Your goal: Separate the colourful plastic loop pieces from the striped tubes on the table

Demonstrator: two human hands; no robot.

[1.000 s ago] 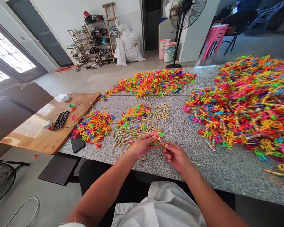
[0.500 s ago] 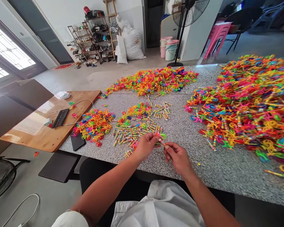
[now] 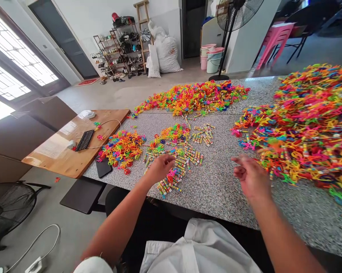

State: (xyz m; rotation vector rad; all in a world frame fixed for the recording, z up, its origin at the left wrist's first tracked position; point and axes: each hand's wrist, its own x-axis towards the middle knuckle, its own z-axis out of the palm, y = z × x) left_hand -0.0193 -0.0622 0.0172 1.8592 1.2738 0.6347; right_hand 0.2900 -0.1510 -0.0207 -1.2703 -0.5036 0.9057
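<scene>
My left hand [image 3: 160, 167] is over the striped, crayon-like sticks [image 3: 185, 161], its fingers curled with a gap between thumb and forefinger. Nothing shows in it. Just below it, a pink plastic piece [image 3: 172, 174] lies on the sticks. My right hand [image 3: 251, 175] is blurred, its fingers loosely bent and apart, with no object visible in them. It hovers over the speckled tabletop [image 3: 216, 185], left of the large heap of colourful plastic pieces and sticks [image 3: 310, 125]. A smeared orange shape [image 3: 275, 143] appears ahead of it at the heap.
A long colourful heap [image 3: 199, 96] lies along the far edge, and a smaller pile [image 3: 122, 149] on the left. Beside that are a black phone [image 3: 104, 167] and a wooden board [image 3: 59, 167] with a keyboard [image 3: 84, 140]. A standing fan [image 3: 229, 38] is behind the table.
My hands were together at a stick and pink-green pieces. They have parted: the left moved left over the sticks, the right went right toward the large heap, and the stick left its fingers.
</scene>
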